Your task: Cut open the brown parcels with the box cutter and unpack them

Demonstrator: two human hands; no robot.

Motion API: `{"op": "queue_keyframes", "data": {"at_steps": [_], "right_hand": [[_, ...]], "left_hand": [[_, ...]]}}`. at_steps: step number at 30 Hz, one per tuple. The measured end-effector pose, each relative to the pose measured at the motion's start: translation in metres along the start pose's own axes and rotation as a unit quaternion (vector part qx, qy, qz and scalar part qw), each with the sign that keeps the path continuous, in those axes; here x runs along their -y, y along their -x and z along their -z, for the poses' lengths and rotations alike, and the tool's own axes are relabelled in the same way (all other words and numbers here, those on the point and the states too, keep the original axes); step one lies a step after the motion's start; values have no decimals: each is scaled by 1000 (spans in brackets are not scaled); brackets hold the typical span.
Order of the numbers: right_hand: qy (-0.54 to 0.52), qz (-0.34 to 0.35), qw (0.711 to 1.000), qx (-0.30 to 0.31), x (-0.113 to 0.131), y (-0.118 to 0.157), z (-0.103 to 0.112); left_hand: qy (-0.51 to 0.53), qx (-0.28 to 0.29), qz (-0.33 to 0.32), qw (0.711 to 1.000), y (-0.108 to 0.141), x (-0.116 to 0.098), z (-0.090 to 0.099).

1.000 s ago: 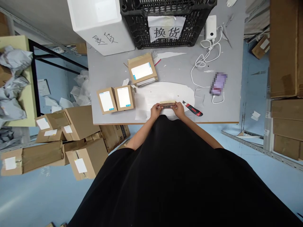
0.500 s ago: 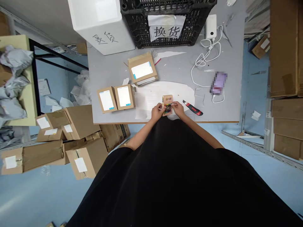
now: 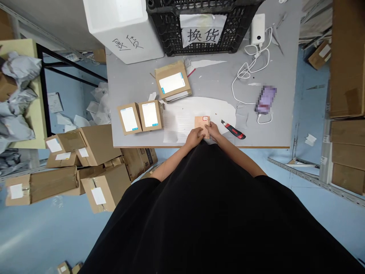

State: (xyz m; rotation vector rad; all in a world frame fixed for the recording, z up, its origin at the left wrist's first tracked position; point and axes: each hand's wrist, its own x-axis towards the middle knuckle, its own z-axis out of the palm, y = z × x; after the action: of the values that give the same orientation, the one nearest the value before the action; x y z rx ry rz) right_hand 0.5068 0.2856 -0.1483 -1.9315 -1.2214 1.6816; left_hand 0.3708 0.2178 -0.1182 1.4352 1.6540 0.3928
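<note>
Left hand [image 3: 195, 137] lying spread and right hand [image 3: 213, 131] closed on the edge hold a small kraft carton [image 3: 202, 125], apparently steadied against a white paper sheet [image 3: 179, 123], with a utility knife [image 3: 233, 131] just right of the carton, within reach.

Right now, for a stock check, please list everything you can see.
small cardboard box: 1, brown, between the hands
labelled cardboard boxes: 3, brown with white labels, on the table
work table: 1, grey, before the person
utility knife: 1, red and black, right of the hands
plastic crate: 1, black, at the table's far edge
foam box: 1, white, at the table's far left
power bank: 1, white, table's far right
cable: 1, white, looped on the table
pixelated item: 1, purple, table's right side
cartons: several, brown, on the floor at left
left hand, right hand: 1 each, on the small cardboard box
</note>
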Motion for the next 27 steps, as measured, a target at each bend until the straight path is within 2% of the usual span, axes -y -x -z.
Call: {"op": "queue_keyframes", "data": {"at_steps": [4,7,10,16,27], "right_hand": [[122,-7,990,-69,-10,-11,6],[197,20,974,-112,-13,-8,5],[232,33,966,-112,-15,-4,6],[230,14,968,-97,-21,-3,11],[158,-39,981,-103,-24,-6,15]], "left_hand": [[-9,-27,121,992,-11,18,-4],[-4,-11,176,984,-19,25,-5],[39,1,185,982,-25,26,-6],[110,-14,222,969,-30,28,-5],[161,-27,225,961,-31,29,-7]]}}
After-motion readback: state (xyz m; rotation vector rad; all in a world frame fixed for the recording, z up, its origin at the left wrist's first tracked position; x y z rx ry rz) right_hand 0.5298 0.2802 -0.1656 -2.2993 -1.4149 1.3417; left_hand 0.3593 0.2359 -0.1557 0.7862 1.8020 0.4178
